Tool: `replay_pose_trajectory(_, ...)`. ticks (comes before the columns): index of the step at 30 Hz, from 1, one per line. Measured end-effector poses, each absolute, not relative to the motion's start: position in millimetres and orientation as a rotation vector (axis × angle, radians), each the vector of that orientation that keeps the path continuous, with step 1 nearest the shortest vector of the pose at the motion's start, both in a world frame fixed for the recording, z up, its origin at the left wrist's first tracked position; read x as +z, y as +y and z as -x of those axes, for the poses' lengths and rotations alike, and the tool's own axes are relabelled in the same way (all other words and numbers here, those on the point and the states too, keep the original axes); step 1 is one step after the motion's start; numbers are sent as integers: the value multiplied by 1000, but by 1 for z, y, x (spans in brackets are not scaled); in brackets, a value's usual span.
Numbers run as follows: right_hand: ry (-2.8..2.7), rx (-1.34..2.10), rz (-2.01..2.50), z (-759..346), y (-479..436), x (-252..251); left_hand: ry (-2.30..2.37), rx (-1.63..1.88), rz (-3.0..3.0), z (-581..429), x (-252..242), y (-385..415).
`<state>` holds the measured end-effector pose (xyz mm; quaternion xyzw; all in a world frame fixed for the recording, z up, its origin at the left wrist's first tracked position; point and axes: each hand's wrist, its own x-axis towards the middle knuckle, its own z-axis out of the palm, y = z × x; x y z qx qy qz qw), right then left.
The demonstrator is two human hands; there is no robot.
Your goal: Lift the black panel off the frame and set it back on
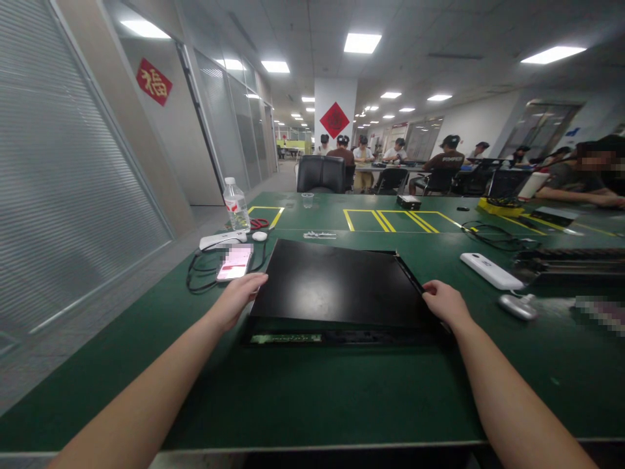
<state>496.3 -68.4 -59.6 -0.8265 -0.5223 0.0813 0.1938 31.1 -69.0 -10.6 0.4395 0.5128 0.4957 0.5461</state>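
A glossy black display panel (pixel 336 283) lies in front of me, slightly askew over a black frame (pixel 410 267) that shows along its right side. Below its near edge runs a strip with a green circuit board (pixel 286 338). My left hand (pixel 237 301) is closed on the panel's left edge, thumb on top. At the right edge, my right hand (pixel 446 303) pinches the side where panel and frame meet; its lower fingers are hidden. Just beyond my left hand lies a phone (pixel 235 262) with a lit screen.
On the green table (pixel 342 397) are a water bottle (pixel 237 205), red-handled scissors (pixel 258 223), a white power bank (pixel 491 271), a silver device (pixel 517 306) and black cables (pixel 498 236). A plastic cup (pixel 307 200) stands farther back. Several people sit at distant tables; another person (pixel 581 172) sits at far right.
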Motion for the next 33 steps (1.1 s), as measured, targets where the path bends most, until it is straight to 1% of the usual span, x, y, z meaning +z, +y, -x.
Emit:
replay_pose_trajectory(5, -1443, 223, 2285, -497, -68, -63, 1080, 1179, -1070, -35, -8, -75)
replay_pose_trajectory(15, -1367, 305, 2168, -494, -65, -56, 955, 1241, -1128, -39, -3, -81)
replay_pose_trajectory(19, -1278, 431, 2083, -492, -65, -55, 1000, 1282, -1150, -41, 2, -83)
replay_pose_trajectory(24, -934, 659, 1697, -487, -72, -42, 1042, 1377, -1066, -33, 5, -80)
replay_pose_trajectory(28, -856, 1135, 1157, -476, -83, -25, 1028, 1411, -1003, -25, 6, -76)
replay_pose_trajectory(30, -803, 1267, 944, -472, -88, -21, 1018, 1412, -999, -23, 4, -75)
replay_pose_trajectory(33, -688, 1356, 836, -470, -91, -20, 1007, 1389, -1037, -25, 2, -74)
